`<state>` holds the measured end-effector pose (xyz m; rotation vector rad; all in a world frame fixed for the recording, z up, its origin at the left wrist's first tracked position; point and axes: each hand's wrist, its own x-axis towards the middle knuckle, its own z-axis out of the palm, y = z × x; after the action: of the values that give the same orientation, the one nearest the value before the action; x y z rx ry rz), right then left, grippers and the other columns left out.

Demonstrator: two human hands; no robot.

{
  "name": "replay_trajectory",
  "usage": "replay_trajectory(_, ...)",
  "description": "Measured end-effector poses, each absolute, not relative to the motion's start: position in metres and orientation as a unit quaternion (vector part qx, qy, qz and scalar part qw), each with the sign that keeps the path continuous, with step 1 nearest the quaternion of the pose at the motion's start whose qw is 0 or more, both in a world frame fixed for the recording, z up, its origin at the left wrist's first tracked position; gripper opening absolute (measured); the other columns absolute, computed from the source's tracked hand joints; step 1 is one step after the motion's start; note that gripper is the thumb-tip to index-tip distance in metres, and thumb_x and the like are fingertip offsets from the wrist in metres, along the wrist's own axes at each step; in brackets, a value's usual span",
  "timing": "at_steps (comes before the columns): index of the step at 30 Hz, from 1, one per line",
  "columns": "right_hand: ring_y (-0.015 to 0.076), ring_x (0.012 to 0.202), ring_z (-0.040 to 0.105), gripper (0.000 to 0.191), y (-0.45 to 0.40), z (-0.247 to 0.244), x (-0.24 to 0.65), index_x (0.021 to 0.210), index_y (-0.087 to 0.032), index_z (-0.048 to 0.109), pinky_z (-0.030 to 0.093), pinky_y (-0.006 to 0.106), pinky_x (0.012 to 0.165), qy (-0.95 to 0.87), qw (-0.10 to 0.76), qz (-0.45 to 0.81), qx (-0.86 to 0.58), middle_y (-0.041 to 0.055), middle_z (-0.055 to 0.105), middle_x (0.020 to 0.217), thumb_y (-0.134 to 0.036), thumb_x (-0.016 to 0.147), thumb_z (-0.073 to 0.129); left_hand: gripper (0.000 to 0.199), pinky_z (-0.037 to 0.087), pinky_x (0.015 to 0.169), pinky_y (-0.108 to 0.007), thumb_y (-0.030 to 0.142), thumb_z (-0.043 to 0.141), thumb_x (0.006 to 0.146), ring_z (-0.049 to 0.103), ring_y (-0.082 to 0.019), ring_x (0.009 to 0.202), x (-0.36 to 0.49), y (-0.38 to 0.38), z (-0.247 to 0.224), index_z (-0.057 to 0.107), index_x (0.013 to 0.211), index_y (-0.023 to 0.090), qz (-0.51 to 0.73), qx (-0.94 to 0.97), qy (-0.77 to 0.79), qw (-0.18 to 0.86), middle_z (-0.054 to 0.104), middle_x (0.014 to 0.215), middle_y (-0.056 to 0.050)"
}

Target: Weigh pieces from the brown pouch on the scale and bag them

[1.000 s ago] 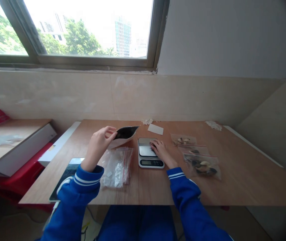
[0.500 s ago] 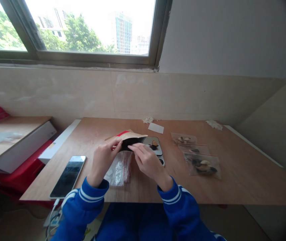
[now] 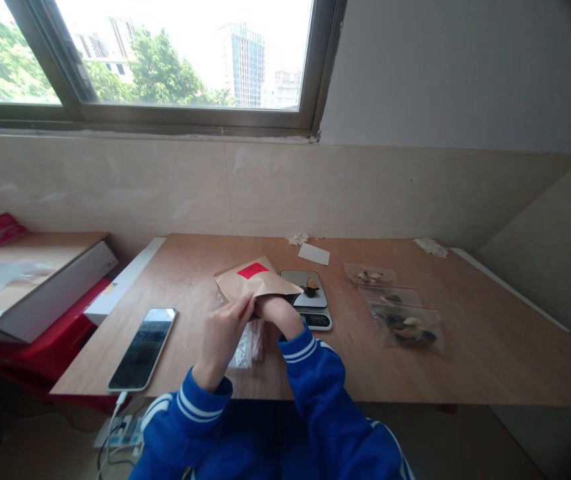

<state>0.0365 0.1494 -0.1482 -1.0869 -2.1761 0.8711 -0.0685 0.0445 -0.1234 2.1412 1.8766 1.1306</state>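
A brown paper bag (image 3: 238,283) with a red label lies tilted with its mouth toward me. My left hand (image 3: 228,327) pinches the near edge of that mouth. Inside the bag is my right hand (image 3: 278,312), its fingers hidden up to the knuckles. Just right of the bag stands a kitchen scale (image 3: 319,321) with a lit display; a few dark and tan dried pieces (image 3: 311,287) rest on its plate. Under my hands lies a stack of clear zip bags (image 3: 249,350), partly covered.
Filled zip bags of dried pieces (image 3: 408,330) lie on the right of the wooden table (image 3: 365,380). A phone (image 3: 143,350) on a charging cable is at the left edge. Toward the wall are a white card (image 3: 314,254) and a crumpled white scrap (image 3: 298,239).
My right hand has gone from the bag's mouth to inside it, moving left. The bag has tipped so its labelled face shows more. My left hand keeps hold of the edge.
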Motion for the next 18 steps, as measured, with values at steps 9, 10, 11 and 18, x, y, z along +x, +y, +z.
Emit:
replay_trajectory(9, 0.0293, 0.131, 0.045, 0.035, 0.170, -0.174, 0.026, 0.111, -0.023, 0.067, 0.027, 0.044, 0.115, -0.799, 0.245, 0.312, -0.453, 0.0102, 0.065, 0.125, -0.046, 0.086, 0.060, 0.029, 0.053, 0.069, -0.026, 0.038, 0.046, 0.094, 0.072, -0.020, 0.083, -0.061, 0.047, -0.124, 0.071, 0.107, 0.029, 0.391, 0.684, 0.611, 0.073, 0.075, 0.098, -0.004)
replay_trajectory(10, 0.0296, 0.132, 0.045, 0.035, 0.169, -0.174, 0.027, 0.112, -0.023, 0.067, 0.026, 0.045, 0.115, -0.799, 0.241, 0.311, -0.454, 0.0109, 0.064, 0.126, -0.046, 0.086, 0.060, 0.029, 0.053, 0.069, -0.026, 0.039, 0.046, 0.094, 0.072, -0.020, 0.082, -0.061, 0.047, -0.124, 0.071, 0.106, 0.030, 0.395, 0.682, 0.611, 0.073, 0.075, 0.098, -0.004)
replay_trajectory(11, 0.0296, 0.132, 0.045, 0.036, 0.167, -0.174, 0.028, 0.114, -0.022, 0.066, 0.026, 0.045, 0.116, -0.802, 0.239, 0.310, -0.451, 0.0112, 0.063, 0.127, -0.045, 0.087, 0.060, 0.029, 0.052, 0.068, -0.026, 0.040, 0.046, 0.094, 0.072, -0.020, 0.082, -0.061, 0.047, -0.123, 0.072, 0.105, 0.030, 0.399, 0.679, 0.612, 0.072, 0.075, 0.098, -0.004)
replay_trajectory(18, 0.0280, 0.121, 0.056, 0.035, 0.143, -0.153, 0.058, 0.121, -0.019, 0.063, 0.039, 0.040, 0.108, -0.814, 0.246, 0.333, -0.407, 0.0103, 0.062, 0.129, -0.022, 0.086, 0.060, 0.029, 0.051, 0.066, -0.026, 0.038, 0.048, 0.094, 0.071, -0.020, 0.076, -0.062, 0.047, -0.121, 0.072, 0.106, 0.027, 0.404, 0.668, 0.622, 0.064, 0.076, 0.092, -0.004)
